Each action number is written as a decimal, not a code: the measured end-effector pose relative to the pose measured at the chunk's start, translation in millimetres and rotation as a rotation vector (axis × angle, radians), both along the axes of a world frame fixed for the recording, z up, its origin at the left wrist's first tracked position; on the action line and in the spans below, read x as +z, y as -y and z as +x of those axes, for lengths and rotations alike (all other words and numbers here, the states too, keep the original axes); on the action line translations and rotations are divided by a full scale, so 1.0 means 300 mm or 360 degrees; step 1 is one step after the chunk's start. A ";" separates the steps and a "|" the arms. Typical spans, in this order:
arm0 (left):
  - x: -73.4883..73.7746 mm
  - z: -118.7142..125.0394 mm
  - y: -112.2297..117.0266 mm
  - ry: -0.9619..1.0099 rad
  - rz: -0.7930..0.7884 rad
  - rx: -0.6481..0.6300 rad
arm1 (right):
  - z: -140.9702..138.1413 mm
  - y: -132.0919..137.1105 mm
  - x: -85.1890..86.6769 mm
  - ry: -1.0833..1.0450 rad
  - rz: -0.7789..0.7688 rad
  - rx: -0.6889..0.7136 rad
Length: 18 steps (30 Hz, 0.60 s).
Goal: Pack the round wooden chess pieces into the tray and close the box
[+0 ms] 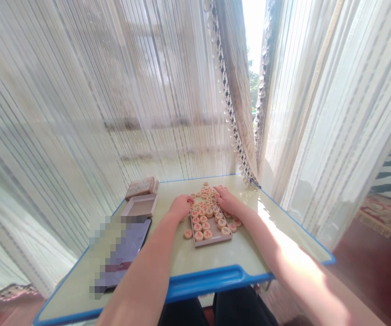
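A shallow open box (212,242) lies on the table in front of me, partly filled with round wooden Chinese chess pieces (197,227) marked in red and dark characters. More loose chess pieces (206,192) are heaped beyond its far edge. My left hand (181,206) is by the box's far left corner with its fingers curled in; whatever they hold, if anything, is hidden. Over the right side of the heap, my right hand (226,199) has its fingers stretched out and apart, touching or just above the pieces.
A single chess piece (188,233) sits left of the box, and several lie to its right. At the left are an empty box lid (141,206), a stack of small boxes (141,186) and a tablet (130,251). The table (212,275) has a raised blue edge; curtains hang behind.
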<state>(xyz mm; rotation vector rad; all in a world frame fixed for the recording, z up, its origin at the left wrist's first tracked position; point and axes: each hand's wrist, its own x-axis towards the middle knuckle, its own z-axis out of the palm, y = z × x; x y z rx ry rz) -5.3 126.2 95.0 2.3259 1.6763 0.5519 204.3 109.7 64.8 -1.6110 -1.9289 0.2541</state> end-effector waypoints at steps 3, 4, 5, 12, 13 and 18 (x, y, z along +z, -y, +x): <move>0.003 0.000 0.004 0.0074 -0.0060 -0.0006 | -0.006 -0.012 0.005 0.0110 -0.0024 0.0119; 0.004 -0.001 0.007 0.0099 -0.0081 -0.0002 | -0.005 -0.013 0.006 0.0131 -0.0006 0.0124; 0.005 -0.001 0.010 0.0119 -0.0095 0.0005 | -0.002 -0.013 0.006 0.0153 0.0024 0.0114; -0.017 0.003 -0.006 0.0140 -0.0070 0.0059 | 0.024 -0.007 -0.005 0.0350 0.0167 0.0035; -0.021 0.003 -0.010 0.0144 -0.0075 0.0073 | 0.024 -0.005 -0.003 0.0369 0.0147 0.0025; -0.016 0.008 -0.001 0.0085 -0.0073 0.0081 | 0.020 0.015 0.022 0.0350 0.0048 -0.0097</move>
